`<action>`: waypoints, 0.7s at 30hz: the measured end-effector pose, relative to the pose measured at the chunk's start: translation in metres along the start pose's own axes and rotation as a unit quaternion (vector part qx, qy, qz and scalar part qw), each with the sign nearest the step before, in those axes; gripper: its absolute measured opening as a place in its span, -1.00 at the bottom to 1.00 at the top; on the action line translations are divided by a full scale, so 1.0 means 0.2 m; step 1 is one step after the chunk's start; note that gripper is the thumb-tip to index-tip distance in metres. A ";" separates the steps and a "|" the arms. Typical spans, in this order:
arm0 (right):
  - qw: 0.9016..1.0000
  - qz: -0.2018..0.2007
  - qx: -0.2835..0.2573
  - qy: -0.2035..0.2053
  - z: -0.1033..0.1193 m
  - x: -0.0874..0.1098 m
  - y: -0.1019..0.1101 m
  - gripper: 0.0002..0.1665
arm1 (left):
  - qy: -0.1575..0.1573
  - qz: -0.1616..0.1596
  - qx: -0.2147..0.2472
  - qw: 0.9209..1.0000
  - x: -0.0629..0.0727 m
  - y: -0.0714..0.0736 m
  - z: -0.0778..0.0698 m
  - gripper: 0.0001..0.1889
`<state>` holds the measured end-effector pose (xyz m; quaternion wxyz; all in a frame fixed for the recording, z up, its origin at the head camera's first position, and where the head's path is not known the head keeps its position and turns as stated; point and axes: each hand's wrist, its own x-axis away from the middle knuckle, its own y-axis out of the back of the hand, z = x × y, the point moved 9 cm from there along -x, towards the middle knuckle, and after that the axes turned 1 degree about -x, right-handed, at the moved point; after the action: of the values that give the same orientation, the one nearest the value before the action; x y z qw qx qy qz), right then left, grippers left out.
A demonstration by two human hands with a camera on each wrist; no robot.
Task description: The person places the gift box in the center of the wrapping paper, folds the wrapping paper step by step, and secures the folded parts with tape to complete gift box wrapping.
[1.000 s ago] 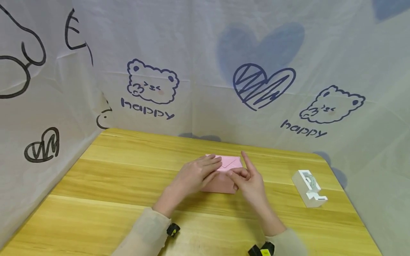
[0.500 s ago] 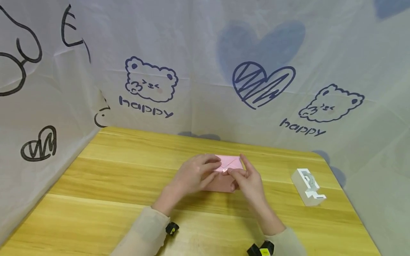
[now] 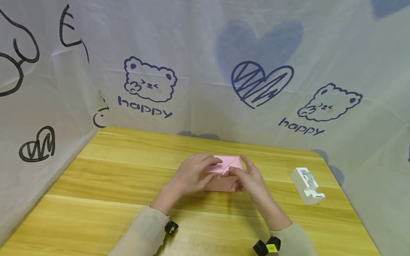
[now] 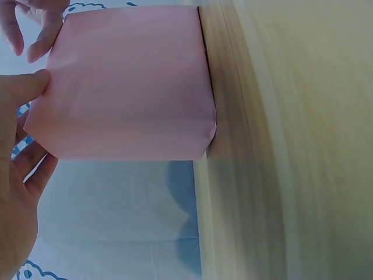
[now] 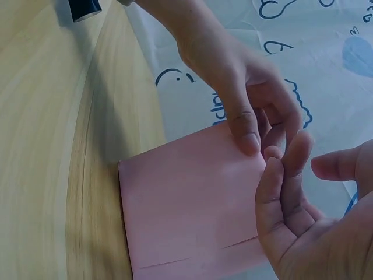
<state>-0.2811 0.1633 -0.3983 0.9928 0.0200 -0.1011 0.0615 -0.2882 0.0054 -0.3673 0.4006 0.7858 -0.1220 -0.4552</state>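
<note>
A pink paper-wrapped box (image 3: 221, 184) stands on the wooden table, its top end folded into an envelope-like point. My left hand (image 3: 193, 173) grips its left side, with the thumb (image 4: 29, 86) on the near face and the fingers behind the upper edge. My right hand (image 3: 250, 177) holds the right side: one finger reaches the far top corner, the thumb lies by the fold's front edge, and other fingers curl against the side. A small shiny spot like clear tape (image 3: 225, 172) shows at that edge, beside the right fingertips. The box's far face is hidden.
A white tape dispenser (image 3: 304, 186) with a roll in it stands at the table's right. A white cloth backdrop (image 3: 205, 106) with printed bears and hearts hangs behind the wooden table (image 3: 105, 185). Black wrist devices (image 3: 171, 228) sit at both sleeves.
The left fingers have lifted from flat on the folded top into a bent grip. The right index finger, raised before, has come down to the far corner. The box stays in about the same place.
</note>
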 end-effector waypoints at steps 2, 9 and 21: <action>1.000 0.001 0.003 -0.004 0.00 0.00 0.00 0.04 | -0.005 0.005 -0.009 1.000 0.00 0.00 -0.01 -0.62; 1.000 0.003 -0.002 -0.009 -0.01 -0.01 0.01 0.02 | -0.011 0.022 -0.021 0.999 -0.01 -0.02 -0.01 -0.71; 1.000 -0.012 -0.007 -0.009 -0.06 0.03 0.02 0.00 | 0.009 0.043 -0.037 0.998 -0.01 -0.05 0.00 -0.72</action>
<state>-0.2743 0.1688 -0.4089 0.9926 0.0148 -0.1104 0.0484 -0.2905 0.0124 -0.3731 0.4496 0.7688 -0.1350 -0.4343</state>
